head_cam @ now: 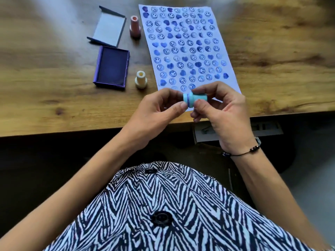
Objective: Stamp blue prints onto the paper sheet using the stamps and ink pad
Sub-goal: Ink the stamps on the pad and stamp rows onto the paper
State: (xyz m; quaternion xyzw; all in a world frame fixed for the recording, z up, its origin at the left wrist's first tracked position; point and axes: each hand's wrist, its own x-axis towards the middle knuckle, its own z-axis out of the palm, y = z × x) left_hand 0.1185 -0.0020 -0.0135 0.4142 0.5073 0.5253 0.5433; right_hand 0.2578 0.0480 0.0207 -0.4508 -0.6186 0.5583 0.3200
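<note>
- Upper left of the frame: the grey lid (108, 30) of the ink pad lies open side up on the bench (54, 98), apart from its base.
- Just below it, the ink pad (112, 67) sits uncovered in its purple case, the dark blue surface exposed and ready for inking.
- To the right of the lid stands a pink stamp (135, 27), upright; to the right of the pad's lower corner stands a cream stamp (140, 79), also upright. Neither is being touched.
- Centre to upper right: the paper sheet (233, 77) is covered almost from top to bottom in rows of blue smiley faces and hearts. Only the lowest strip, partly hidden behind the hands, looks unfilled, so the task seems close to finished.
- Lower centre, left hand (155, 113): fingers curled, thumb and fingertips pinching the wide base end of a teal stamp (192, 100).
- Right hand (221, 113): thumb and forefinger pinch the narrower handle end of the same stamp, which lies sideways, held in the air over the sheet's near edge.
- What is probably left: ink this stamp on the pad and fill the last row.
</note>
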